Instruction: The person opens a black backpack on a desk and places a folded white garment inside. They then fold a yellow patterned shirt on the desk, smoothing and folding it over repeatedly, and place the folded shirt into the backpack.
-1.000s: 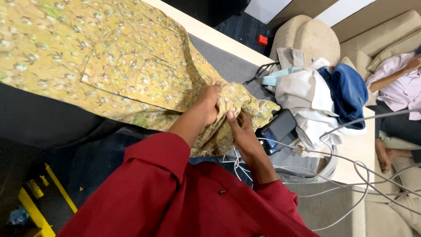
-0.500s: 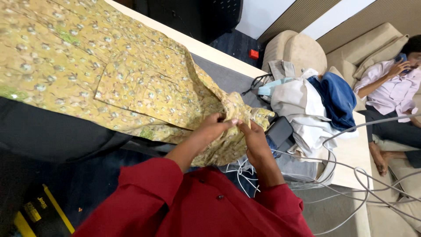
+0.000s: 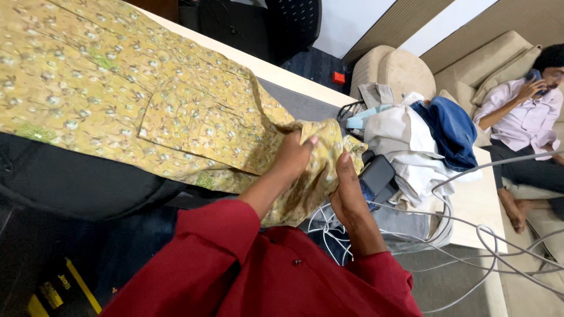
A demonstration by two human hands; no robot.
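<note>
Presently, both hands are closed on the bunched end of a mustard-yellow floral garment, the bulk of which lies spread flat across the tabletop to the upper left, with a patch-like panel lying uppermost near its middle. The left hand has its grip shut on a gathered fold, fingers curled over the cloth from above; the right hand has its grip closed from beneath, thumb pointing up along the fabric edge, so the cloth is pinched between the two hands and lifted slightly clear of the surface. This appears to be why the near end is crumpled while the far end stays smooth: the weight of the spread portion anchors it. Just beside the right hand sits a dark power adapter, with pale cables trailing off the tabletop edge to the right. Behind it lies a heap of clothing, white garments with a blue one on top. Both red sleeves fill the lower foreground. A seated person in a pale shirt occupies a beige sofa well apart at the right, a hand raised to the head.
</note>
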